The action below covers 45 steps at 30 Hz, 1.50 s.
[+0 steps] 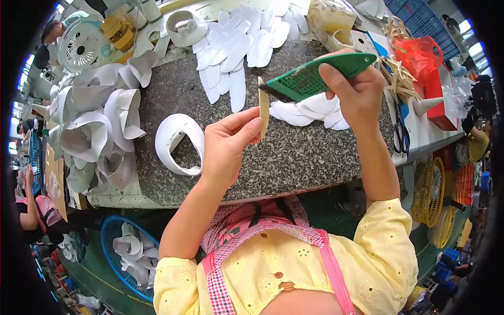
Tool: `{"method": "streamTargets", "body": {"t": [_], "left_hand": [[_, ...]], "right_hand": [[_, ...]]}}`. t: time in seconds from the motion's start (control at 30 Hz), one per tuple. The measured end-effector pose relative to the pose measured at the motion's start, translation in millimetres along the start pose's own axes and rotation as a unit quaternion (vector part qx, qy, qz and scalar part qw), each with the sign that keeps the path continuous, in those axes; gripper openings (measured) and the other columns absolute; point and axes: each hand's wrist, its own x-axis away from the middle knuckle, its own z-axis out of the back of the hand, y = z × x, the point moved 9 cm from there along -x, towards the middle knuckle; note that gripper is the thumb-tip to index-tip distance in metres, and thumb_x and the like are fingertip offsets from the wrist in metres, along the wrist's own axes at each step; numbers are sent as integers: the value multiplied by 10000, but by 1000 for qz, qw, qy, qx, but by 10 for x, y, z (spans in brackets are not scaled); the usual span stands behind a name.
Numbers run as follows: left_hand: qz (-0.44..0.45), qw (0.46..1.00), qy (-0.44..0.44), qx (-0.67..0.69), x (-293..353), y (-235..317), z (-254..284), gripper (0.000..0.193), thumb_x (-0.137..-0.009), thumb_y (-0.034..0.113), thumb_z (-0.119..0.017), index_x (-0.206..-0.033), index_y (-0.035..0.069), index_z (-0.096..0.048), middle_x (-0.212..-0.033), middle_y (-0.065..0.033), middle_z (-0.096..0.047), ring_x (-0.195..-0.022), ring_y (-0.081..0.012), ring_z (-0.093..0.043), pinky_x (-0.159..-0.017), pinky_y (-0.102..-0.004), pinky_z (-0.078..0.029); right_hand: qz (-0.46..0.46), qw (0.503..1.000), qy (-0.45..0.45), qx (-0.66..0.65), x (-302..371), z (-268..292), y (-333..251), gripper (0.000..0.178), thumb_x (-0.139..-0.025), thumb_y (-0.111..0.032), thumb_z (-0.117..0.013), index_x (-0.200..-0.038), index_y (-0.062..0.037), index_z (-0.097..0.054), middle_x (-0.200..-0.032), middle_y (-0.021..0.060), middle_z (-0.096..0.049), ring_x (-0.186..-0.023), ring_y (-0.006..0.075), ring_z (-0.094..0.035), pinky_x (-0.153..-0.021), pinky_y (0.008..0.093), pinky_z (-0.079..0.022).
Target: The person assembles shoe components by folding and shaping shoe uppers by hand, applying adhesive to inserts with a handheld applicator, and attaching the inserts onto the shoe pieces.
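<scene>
My left hand (231,139) pinches a thin tan strip (264,113) upright between thumb and fingers. My right hand (354,86) grips a flat green plastic piece (310,79), perforated with small holes and darkened at its left end. That dark end is close to the top of the strip; I cannot tell whether they touch. Below the green piece lie several white rounded flat pieces (310,111). A white curved ring-shaped piece (164,142) rests left of my left hand. Beyond my hands spreads a pile of long white oval pieces (231,50).
White curved pieces (86,136) are heaped along the left of the speckled stone slab (294,163). At the right are black-handled scissors (401,139), a red bag (417,58) and a red box (443,105). A fan (81,44) stands far left; a blue basket (110,247) sits below.
</scene>
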Motion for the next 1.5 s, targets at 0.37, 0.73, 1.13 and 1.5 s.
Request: {"method": "streamTargets", "body": {"t": [0.37, 0.73, 1.13, 1.5], "left_hand": [[-24, 998, 25, 50, 74, 39, 56, 255, -779, 63, -583, -1007, -47, -563, -853, -81, -607, -714, -99, -540, -632, -218, -427], [-23, 994, 63, 86, 94, 6, 146, 265, -790, 52, -564, -1033, -53, -541, -915, -98, -597, -753, -108, -562, -664, -213, -453], [18, 992, 23, 121, 39, -146, 190, 228, -809, 58, -535, -1021, -27, -528, -835, -60, -575, -716, -119, -565, -621, -198, -468], [-257, 647, 5, -718, -423, -28, 230, 240, -760, 39, -514, -994, 37, -564, -859, -140, -548, -794, -299, -539, -706, -359, -433]], "right_hand": [[-33, 998, -53, 9, 170, -176, -136, 81, -752, -65, -612, -743, 7, -575, -628, -21, -514, -511, 11, -431, -411, 164, -318], [-23, 989, -133, 66, 354, -300, -148, 77, -751, -52, -602, -749, 18, -570, -608, -2, -508, -528, 34, -437, -433, 180, -316], [14, 999, 15, 48, 287, -44, -205, 87, -762, -72, -610, -772, 10, -583, -632, -28, -531, -496, 8, -428, -422, 152, -317], [1, 999, 29, -18, 446, 214, 38, 88, -768, -72, -606, -795, 9, -586, -649, -12, -544, -517, 15, -450, -433, 158, -332]]}}
